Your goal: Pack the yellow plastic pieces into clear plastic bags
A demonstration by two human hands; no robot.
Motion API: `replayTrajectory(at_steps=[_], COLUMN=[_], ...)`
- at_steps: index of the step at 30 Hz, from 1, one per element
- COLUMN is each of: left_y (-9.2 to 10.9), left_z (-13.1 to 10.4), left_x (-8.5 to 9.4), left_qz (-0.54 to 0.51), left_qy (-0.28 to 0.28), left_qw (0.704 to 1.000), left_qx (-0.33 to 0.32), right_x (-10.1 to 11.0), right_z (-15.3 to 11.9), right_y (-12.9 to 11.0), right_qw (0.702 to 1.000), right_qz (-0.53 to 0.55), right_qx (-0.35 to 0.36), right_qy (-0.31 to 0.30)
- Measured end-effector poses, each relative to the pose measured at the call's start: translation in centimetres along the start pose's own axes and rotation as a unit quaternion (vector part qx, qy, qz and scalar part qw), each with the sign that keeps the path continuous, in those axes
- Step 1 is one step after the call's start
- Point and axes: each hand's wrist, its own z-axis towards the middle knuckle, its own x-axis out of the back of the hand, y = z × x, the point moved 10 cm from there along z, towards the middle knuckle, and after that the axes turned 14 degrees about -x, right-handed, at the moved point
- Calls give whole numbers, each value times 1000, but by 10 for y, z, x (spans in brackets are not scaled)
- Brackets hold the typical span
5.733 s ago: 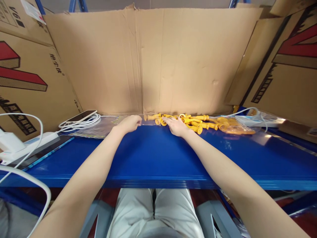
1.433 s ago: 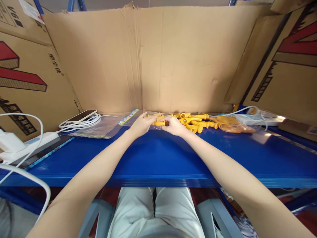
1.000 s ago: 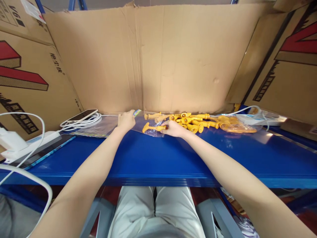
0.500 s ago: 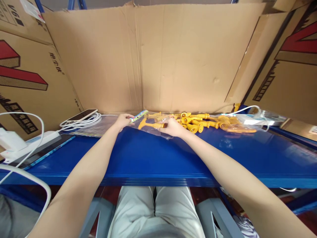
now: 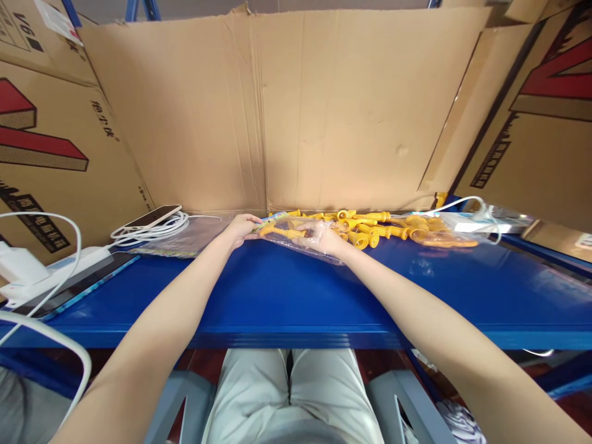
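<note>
One clear bag (image 5: 298,244) in left hand (image 5: 242,230); carton (image 5: 34,46) reads "V6".

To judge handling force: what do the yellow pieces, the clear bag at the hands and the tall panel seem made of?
Yellow pieces: probably molded plastic, semi-glossy, from uniform color and highlights. Clear bag: likely thin, glossy plastic film; it's see-through, wrinkled and glinting. Tall panel: apparently matte cardboard, from brown color and creases.
</note>
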Motion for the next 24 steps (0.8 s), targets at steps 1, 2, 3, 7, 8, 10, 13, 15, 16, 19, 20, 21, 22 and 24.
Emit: replayTrajectory(at_steps=[1,2,3,7,8,10,13,15,16,19,20,21,22,24], left_y=[-1,-2,-3,-5,-5,-6,-6,-7,-7,-7,-6,-5,-5,-4], left_z=[1,3,4,6,6,5,3,0,-2,-8,-9,-9,-9,-6], left_x=[2,4,6,10,10,7,0,-6,-10,-16,-16,-16,-14,-8], left_qz=[4,6,9,50,59,59,31,14,8,21,34,49,61,74], left_qy=[5,8,8,-20,-31,-53,-87,-118,-135,-171,-174,-174,-170,-150], left_qw=[1000,1000,1000,998,998,997,996,993,991,985,984,983,983,986], left_qx=[0,-1,-2,-15,-17,-17,-17,-18,-16,-13,-15,-17,-19,-16], right_x=[-2,-3,-4,-8,-9,-11,-13,-13,-13,-13,-14,-14,-16,-18], right_z=[0,0,0,-2,-3,-4,-7,-11,-12,-16,-17,-17,-16,-13], right_y=[2,4,5,1,-1,-3,-4,-5,-6,-9,-10,-10,-10,-8], right_qw=[1000,999,999,995,994,991,985,980,978,975,975,976,976,976], right_qz=[11,22,30,58,66,80,104,125,135,143,140,137,133,135], right_qx=[-10,-21,-30,-27,-25,-34,-62,-73,-76,-73,-70,-66,-62,-59], right_qy=[-10,-19,-27,-71,-82,-100,-121,-132,-138,-153,-157,-159,-161,-162])
